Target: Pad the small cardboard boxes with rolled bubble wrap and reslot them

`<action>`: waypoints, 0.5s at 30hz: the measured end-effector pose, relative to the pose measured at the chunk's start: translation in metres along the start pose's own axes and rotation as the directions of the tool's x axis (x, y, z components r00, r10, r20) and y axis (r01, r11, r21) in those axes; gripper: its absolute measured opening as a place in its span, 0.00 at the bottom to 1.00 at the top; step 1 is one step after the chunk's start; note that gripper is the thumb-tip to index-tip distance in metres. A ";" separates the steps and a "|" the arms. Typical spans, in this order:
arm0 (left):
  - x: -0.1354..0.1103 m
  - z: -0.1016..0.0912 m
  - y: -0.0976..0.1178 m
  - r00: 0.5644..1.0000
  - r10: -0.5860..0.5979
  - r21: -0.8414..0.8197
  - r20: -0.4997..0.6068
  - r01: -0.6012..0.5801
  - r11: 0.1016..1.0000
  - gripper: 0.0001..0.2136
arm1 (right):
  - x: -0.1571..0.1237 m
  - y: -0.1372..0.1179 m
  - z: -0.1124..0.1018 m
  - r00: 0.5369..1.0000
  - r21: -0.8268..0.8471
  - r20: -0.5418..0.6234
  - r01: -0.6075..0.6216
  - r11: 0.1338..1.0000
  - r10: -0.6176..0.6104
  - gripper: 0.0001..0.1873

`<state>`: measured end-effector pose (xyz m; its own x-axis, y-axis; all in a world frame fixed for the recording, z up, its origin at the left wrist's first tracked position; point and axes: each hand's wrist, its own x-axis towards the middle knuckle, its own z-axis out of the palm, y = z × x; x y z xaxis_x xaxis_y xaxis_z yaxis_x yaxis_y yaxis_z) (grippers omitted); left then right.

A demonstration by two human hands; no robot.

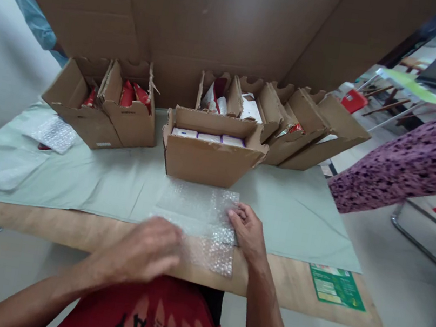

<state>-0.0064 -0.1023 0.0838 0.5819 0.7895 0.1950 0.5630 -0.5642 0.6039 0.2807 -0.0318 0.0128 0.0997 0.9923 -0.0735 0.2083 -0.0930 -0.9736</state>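
Note:
A clear sheet of bubble wrap [210, 214] lies in front of me, its lower part reaching over the table's front edge. My right hand [247, 228] is closed at the sheet's right border, with thumb and fingers pinched on it. By the lower left side of the wrap is my left hand [151, 252], smeared by motion, so its fingers cannot be read. Just behind the sheet stands a cardboard box [208, 156], open at the top. Inside it sit white packs with purple edges [209, 137].
Two open cartons [129, 123] holding red packets stand at the back left. Several more cartons [303, 138] stand at the back right, before a tall cardboard panel [222, 27]. More bubble wrap [53, 132] lies left. Someone's patterned purple clothing [411, 154] is beside the table's right side.

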 end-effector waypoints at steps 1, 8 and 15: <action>0.001 0.001 -0.012 0.988 -0.083 0.076 -0.127 0.093 0.993 0.10 | -0.001 0.003 -0.001 1.000 -0.013 0.002 -0.001 1.000 0.001 0.27; -0.001 0.025 -0.051 0.977 -0.085 0.401 -0.197 0.159 0.902 0.17 | -0.008 0.010 0.000 0.984 -0.488 -0.050 0.125 0.864 -0.170 0.27; 0.010 0.035 -0.040 0.991 -0.045 0.416 -0.128 0.095 0.905 0.19 | -0.028 -0.010 0.016 0.891 -0.784 0.102 0.346 0.516 -0.443 0.30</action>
<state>-0.0029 -0.0803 0.0341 0.4763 0.8385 0.2648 0.8083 -0.5361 0.2435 0.2603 -0.0573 0.0212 -0.1023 0.9334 0.3439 0.9045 0.2311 -0.3584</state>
